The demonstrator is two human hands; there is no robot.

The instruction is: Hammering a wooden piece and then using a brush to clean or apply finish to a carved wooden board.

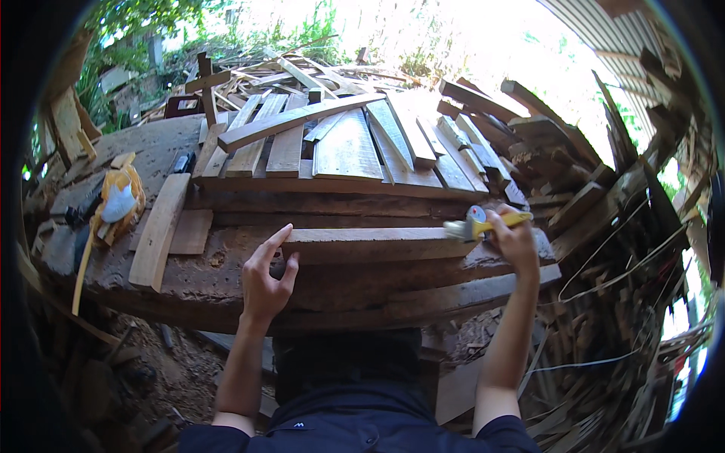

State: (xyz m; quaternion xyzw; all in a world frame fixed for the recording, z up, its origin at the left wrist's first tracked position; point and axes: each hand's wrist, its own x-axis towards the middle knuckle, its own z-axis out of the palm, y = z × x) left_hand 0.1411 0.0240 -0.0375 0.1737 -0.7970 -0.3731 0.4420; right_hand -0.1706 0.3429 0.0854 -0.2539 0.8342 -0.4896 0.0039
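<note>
A long wooden board [377, 243] stands on its narrow edge across the workbench in front of me. At its left end my left hand [268, 275] grips it, the index finger by the top edge and the thumb against the near face. My right hand [513, 240] is closed round the yellow handle of a paintbrush [477, 219]. The brush's pale bristles, slightly blurred, meet the board's top edge close to its right end. To the left sits a torn yellow container [121, 198] with a whitish mass in it and a thin stick leaning out.
Several boards lie on a raised beam [332, 185] behind the workbench [204, 275], one plank [302, 121] crossing over them. A short plank [160, 230] rests at left. Scrap wood [596, 355] piles up at right, with a loose wire [604, 283]. Corrugated roofing [604, 45] hangs at upper right.
</note>
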